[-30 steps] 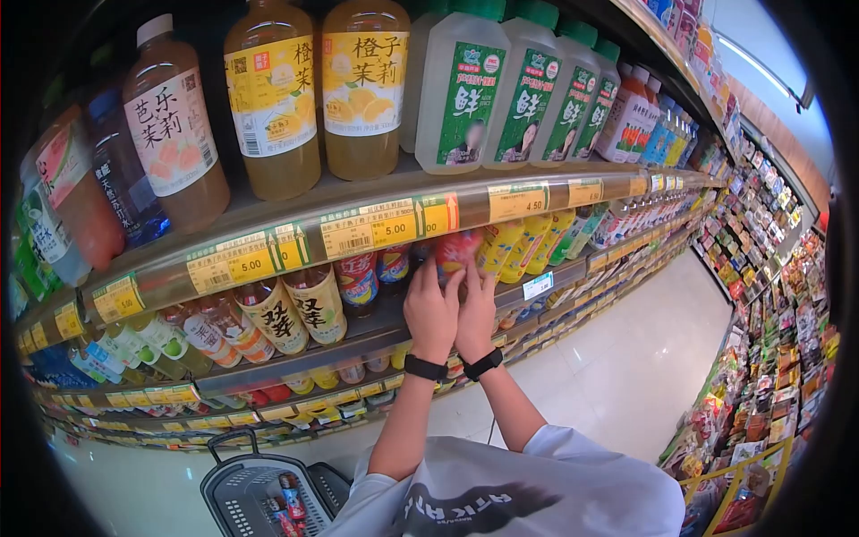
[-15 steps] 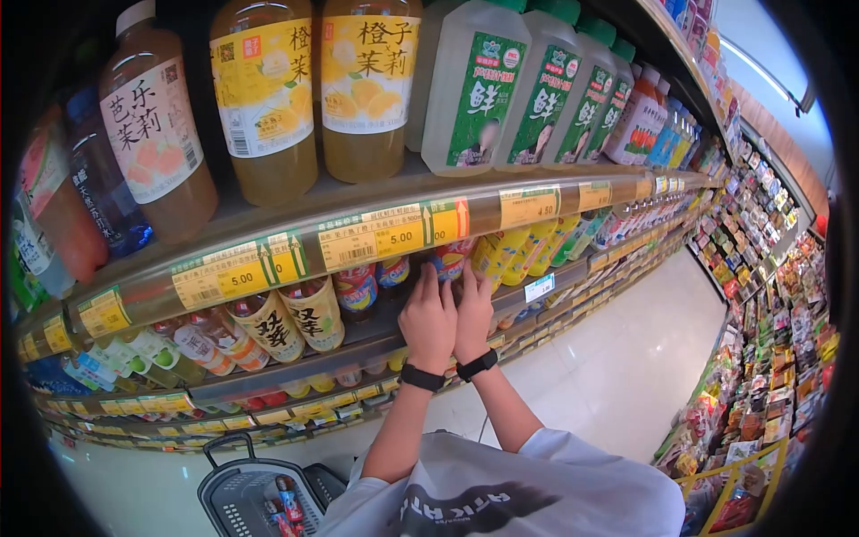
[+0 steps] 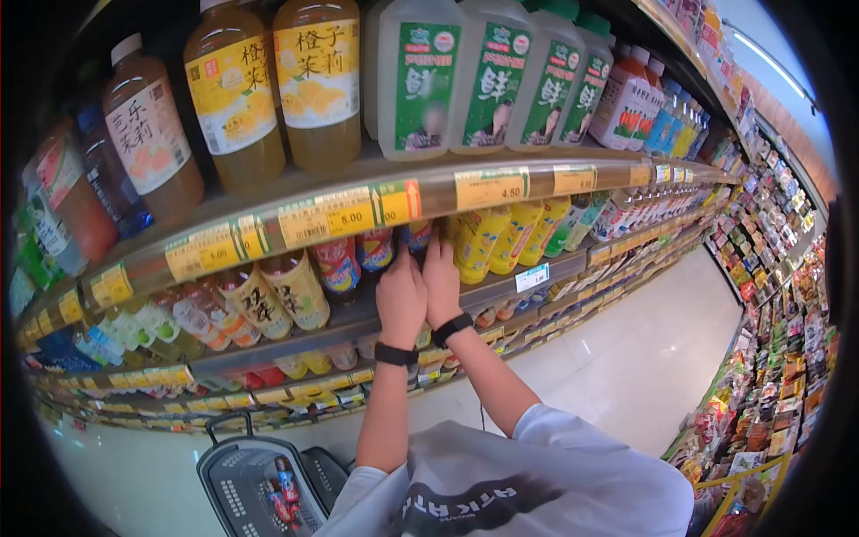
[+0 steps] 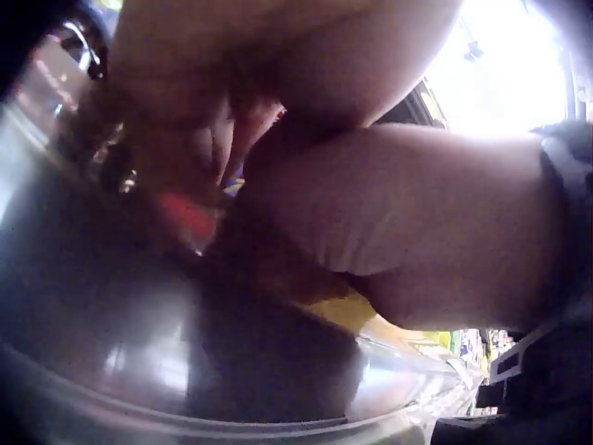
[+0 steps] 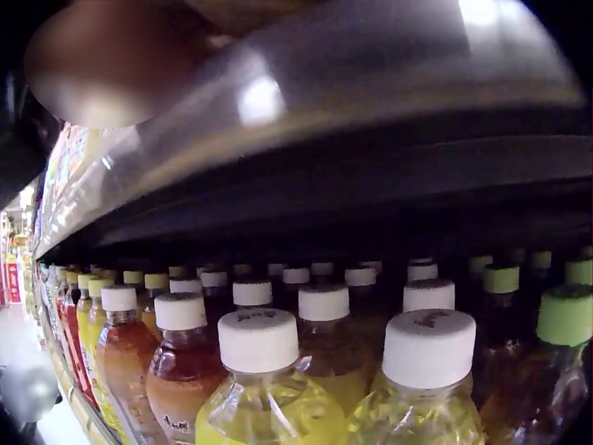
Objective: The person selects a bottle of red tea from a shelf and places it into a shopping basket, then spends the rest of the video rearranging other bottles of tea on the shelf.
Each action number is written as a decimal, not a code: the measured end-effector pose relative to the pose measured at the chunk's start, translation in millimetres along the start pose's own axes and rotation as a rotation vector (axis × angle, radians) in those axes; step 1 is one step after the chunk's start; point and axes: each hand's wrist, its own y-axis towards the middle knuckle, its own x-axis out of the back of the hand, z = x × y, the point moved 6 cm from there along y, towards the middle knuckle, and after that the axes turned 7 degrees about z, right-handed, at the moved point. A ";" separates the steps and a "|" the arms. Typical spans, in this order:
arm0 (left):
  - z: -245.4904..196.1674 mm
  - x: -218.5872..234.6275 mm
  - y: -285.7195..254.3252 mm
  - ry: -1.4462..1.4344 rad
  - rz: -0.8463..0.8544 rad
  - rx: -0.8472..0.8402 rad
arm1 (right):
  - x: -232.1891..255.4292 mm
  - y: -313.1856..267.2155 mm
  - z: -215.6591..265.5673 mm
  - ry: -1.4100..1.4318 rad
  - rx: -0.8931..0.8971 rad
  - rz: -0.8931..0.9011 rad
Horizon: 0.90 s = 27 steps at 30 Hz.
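Note:
Under the upper shelf's lip stands a soft drink bottle with a red and blue label [image 3: 417, 234], in a row with two similar bottles [image 3: 375, 249] to its left. My left hand [image 3: 401, 302] reaches up to the lower front of the bottle, fingers extended. Alongside its right side lies my right hand [image 3: 441, 285], with its fingers pointing into the shelf. The two hands are close together, and the fingertips are partly hidden in shadow. In the left wrist view, dark hand and forearm shapes [image 4: 408, 213] cover a bit of red label [image 4: 190, 221].
Yellow bottles [image 3: 483, 237] stand right of the hands, tea bottles [image 3: 295, 291] to the left. The upper shelf edge [image 3: 349, 215] with price tags overhangs them. A grey basket [image 3: 215, 456] on the floor holds small bottles [image 3: 284, 488]. Capped bottles [image 5: 259, 343] fill a lower shelf.
The red-labelled bottle, tilted out between both hands a second ago, now stands further back in the row. My hands have shifted left in view, partly because the head camera moved.

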 end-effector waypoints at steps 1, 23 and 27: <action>-2.3 2.3 -1.7 -0.018 0.007 -0.055 | 2.0 2.5 -0.9 0.022 0.006 -0.011; 61.8 109.9 -616.5 0.041 -0.068 1.056 | -30.8 -450.7 -84.9 0.484 0.206 1.888; 85.9 137.4 -613.2 0.051 0.004 1.003 | -11.9 -454.1 -122.4 0.291 0.056 1.799</action>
